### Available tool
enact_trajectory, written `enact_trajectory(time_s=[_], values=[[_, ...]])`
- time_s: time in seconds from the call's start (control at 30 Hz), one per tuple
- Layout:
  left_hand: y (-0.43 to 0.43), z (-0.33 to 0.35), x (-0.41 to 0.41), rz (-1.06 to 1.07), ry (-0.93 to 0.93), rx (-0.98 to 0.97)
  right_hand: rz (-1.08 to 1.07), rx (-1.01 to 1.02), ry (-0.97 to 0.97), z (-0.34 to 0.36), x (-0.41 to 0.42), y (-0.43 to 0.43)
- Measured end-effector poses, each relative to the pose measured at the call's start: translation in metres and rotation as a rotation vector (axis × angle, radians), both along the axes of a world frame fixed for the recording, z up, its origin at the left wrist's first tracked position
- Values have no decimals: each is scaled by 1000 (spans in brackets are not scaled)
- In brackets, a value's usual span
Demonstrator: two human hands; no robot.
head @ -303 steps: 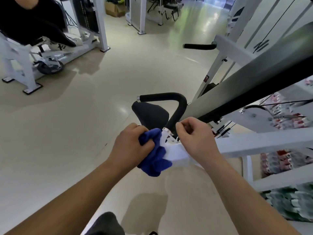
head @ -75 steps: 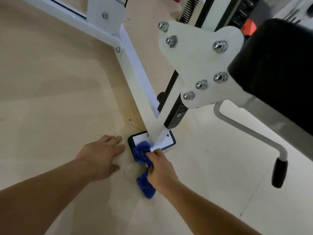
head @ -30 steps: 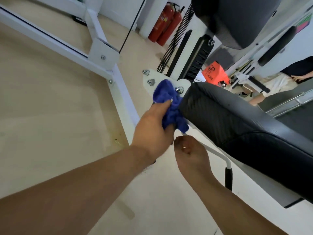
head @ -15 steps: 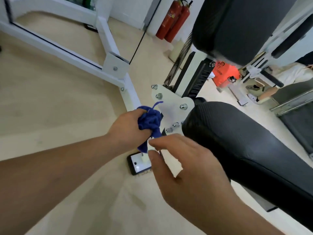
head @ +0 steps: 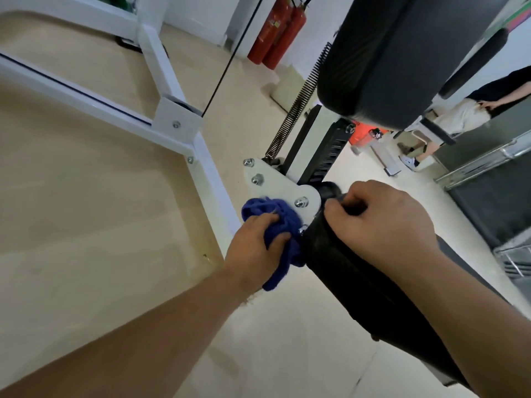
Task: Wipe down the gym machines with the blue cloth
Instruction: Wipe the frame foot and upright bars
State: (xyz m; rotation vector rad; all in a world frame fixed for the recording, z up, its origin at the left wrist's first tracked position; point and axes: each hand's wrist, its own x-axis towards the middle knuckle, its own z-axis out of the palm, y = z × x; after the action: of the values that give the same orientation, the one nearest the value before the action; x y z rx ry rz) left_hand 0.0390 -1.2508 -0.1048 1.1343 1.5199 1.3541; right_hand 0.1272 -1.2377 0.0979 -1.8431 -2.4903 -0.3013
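My left hand grips the bunched blue cloth and presses it against the lower part of a white bolted metal plate on the gym machine. A tail of the cloth hangs below my palm. My right hand lies on the front end of the black padded seat, fingers curled over its edge beside the plate. A second black pad hangs above.
White frame bars run across the beige floor at left. Two red fire extinguishers stand by the far wall. A spring and black rail rise behind the plate. A person sits at the far right.
My right hand has moved from mid-air onto the seat's front end and curled over it. My left hand with the cloth has shifted slightly down and right on the plate.
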Motion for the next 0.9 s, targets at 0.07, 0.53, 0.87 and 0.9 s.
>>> enact_trajectory(time_s=[0.07, 0.53, 0.87, 0.9], values=[[2, 3, -2, 58, -75, -7, 6, 63, -26, -8, -9, 2], [19, 4, -19, 80, -99, 9, 5, -19, 49, -15, -8, 5], [33, -11, -23, 95, -46, -65, -41, -23, -30, -17, -14, 21], [32, -7, -20, 102, -66, -61, -43, -29, -76, -18, -15, 24]])
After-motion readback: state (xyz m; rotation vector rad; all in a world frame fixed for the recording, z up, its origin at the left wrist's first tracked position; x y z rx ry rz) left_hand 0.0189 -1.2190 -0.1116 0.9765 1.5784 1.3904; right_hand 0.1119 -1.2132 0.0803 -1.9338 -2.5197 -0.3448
